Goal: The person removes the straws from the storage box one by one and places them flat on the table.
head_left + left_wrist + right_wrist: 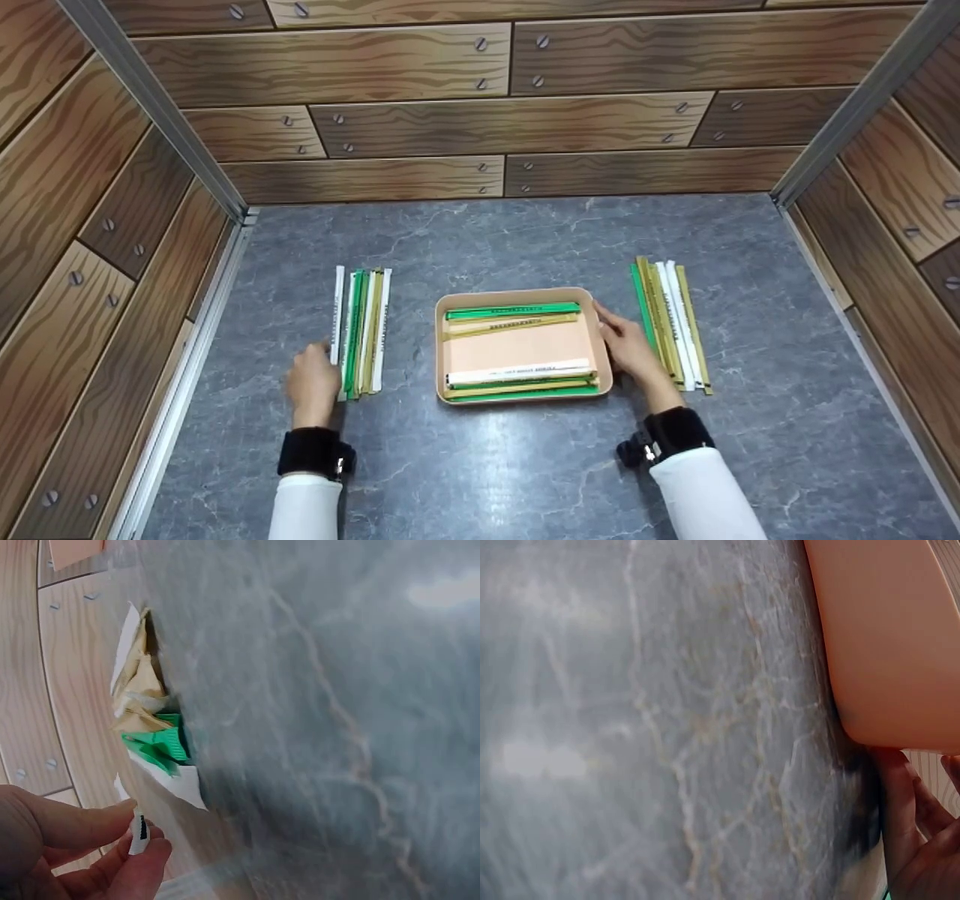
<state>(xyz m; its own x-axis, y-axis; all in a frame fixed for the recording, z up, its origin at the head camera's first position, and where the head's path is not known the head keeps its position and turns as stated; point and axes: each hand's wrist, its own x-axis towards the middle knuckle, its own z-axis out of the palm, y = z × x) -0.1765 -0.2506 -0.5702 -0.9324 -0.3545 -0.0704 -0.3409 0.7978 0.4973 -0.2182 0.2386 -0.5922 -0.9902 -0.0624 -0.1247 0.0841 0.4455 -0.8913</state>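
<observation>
My left hand [313, 377] is at the left edge of a row of long, thin stick packets [365, 330] in white, green and gold. Thumb and fingers pinch the near end of a white stick packet [139, 832], the leftmost of the row. My right hand [634, 352] touches the outside of the right wall of a shallow peach tray [517, 351], its fingers stretched along that wall. Inside the tray, a green packet [517, 309] and a gold packet [517, 325] lie along the far side. White, green and gold packets lie along the near side, a white packet [517, 371] innermost.
To the right of the tray lies a second row of green, gold and white packets [670, 322], beside my right hand. The grey marbled table [495, 465] is bounded by wood-patterned walls [510, 124] at the back and both sides, with metal rails at the corners.
</observation>
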